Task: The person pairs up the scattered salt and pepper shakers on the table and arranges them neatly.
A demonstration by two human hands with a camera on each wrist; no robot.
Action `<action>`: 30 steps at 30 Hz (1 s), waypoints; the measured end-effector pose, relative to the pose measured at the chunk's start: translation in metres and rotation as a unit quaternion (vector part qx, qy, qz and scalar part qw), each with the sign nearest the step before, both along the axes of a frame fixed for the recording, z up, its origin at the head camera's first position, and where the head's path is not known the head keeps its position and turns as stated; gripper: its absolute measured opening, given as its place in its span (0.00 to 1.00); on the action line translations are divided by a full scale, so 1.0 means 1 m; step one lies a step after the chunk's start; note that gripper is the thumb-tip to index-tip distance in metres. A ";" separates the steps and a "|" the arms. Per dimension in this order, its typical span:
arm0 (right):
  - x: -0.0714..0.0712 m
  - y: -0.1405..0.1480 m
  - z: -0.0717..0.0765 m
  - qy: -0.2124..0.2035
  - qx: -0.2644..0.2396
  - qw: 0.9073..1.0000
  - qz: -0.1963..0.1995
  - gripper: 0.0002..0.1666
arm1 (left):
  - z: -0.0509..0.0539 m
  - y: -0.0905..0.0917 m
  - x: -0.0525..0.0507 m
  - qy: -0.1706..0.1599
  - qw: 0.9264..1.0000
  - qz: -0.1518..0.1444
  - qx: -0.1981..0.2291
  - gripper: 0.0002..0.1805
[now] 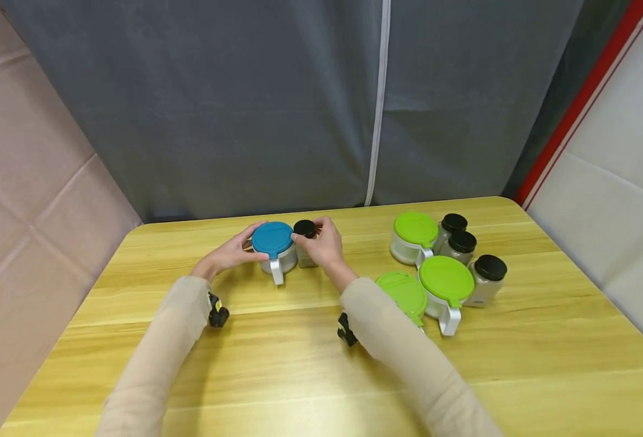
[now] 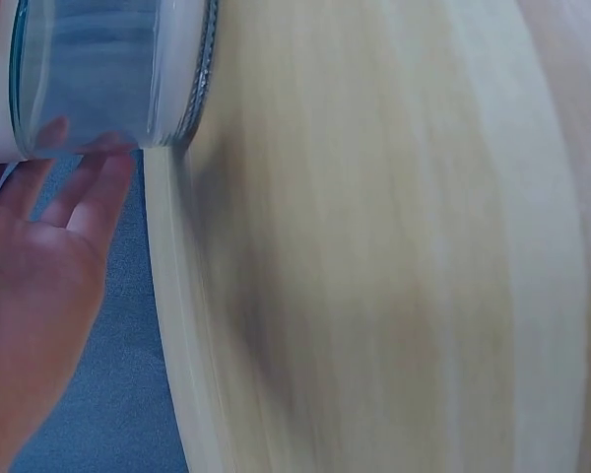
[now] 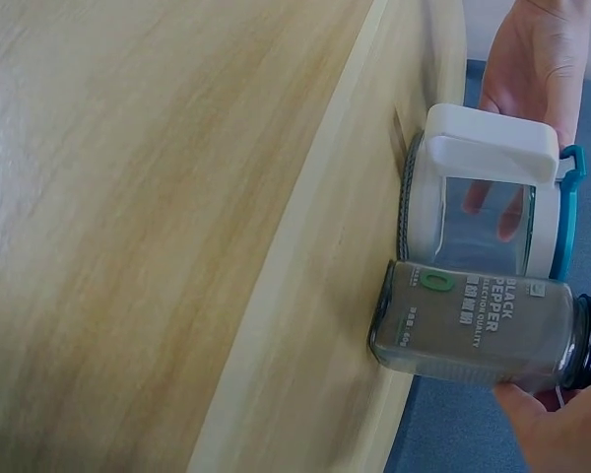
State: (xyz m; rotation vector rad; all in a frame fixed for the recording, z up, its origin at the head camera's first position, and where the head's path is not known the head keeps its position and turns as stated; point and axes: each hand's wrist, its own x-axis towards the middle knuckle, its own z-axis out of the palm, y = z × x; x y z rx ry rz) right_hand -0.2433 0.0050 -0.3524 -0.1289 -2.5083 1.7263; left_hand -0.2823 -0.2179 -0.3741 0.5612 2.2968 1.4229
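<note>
My left hand [image 1: 231, 254] holds a clear seasoning jar with a blue lid [image 1: 273, 238] and a white handle, fingers behind it and thumb in front. In the left wrist view the fingers reach around the glass wall of this jar [image 2: 89, 74]. My right hand [image 1: 325, 246] grips a black pepper bottle [image 3: 483, 320] near its black cap, thumb on one side and fingers on the other. The bottle stands directly beside the blue-lidded jar, label visible in the right wrist view. Whether the two touch, I cannot tell.
On the right of the wooden table [image 1: 266, 364] stand green-lidded jars [image 1: 415, 229] with white handles, one partly hidden by my right sleeve. Black-capped bottles [image 1: 487, 279] are grouped beside them. A grey curtain [image 1: 244, 109] hangs behind the table's back edge.
</note>
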 end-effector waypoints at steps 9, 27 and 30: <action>0.001 0.002 0.000 0.013 0.013 1.000 0.014 0.32 | 0.001 0.000 -0.001 -0.009 1.000 -0.004 0.005 0.45; -0.025 0.015 -0.007 0.058 -0.049 0.997 0.003 0.34 | 0.065 0.025 0.026 0.168 0.985 0.033 0.028 0.40; -0.022 0.020 0.006 0.068 -0.055 0.996 0.003 0.34 | 0.072 0.033 0.030 0.203 0.977 0.048 0.036 0.39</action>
